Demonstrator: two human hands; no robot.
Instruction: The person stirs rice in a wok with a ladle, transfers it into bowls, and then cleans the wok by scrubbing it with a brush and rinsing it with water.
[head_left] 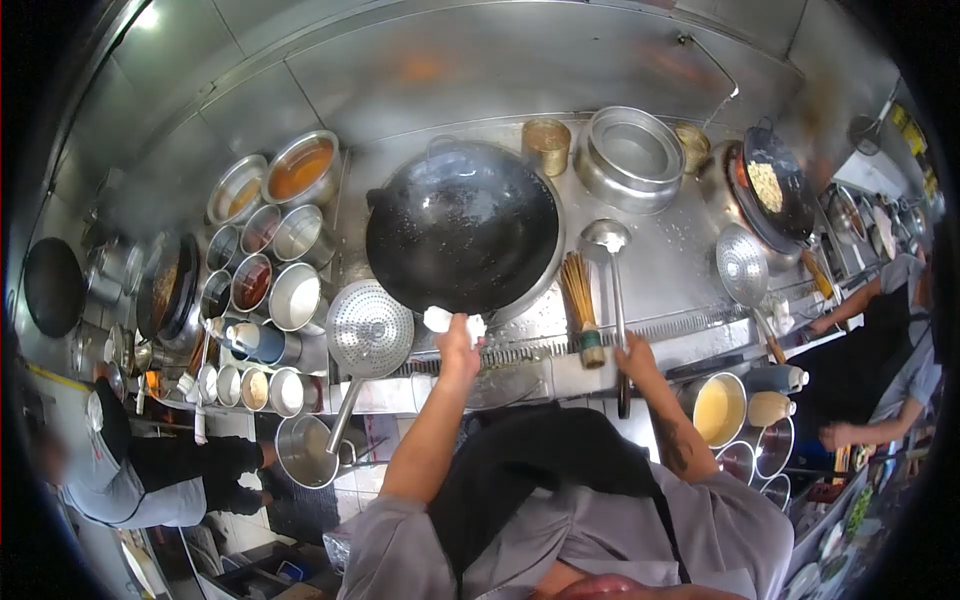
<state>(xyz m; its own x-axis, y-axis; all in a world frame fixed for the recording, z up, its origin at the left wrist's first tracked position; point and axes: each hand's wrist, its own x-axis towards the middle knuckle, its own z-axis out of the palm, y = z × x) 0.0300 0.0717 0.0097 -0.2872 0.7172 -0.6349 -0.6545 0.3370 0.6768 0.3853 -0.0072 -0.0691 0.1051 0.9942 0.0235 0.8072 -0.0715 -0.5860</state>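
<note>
A large black wok (pixel 462 225) sits on the burner in front of me, with a wet sheen inside and no food showing. At its near rim my left hand (pixel 458 355) is closed around a folded white cloth (pixel 440 320), which touches the wok's edge. My right hand (pixel 637 362) grips the long handle of a metal ladle (pixel 606 236), whose bowl rests on the steel counter right of the wok. Between wok and ladle lies a bamboo wok brush (pixel 579 300). Left of my left hand is a perforated skimmer (pixel 370 330).
Metal pots (pixel 298 297) of sauces and seasonings crowd the left. A wide steel pot (pixel 630 155) stands behind the ladle. Another skimmer (pixel 742 262) and a wok with pale food (pixel 765 188) are rightward. Co-workers stand at left (pixel 150 470) and right (pixel 850 370).
</note>
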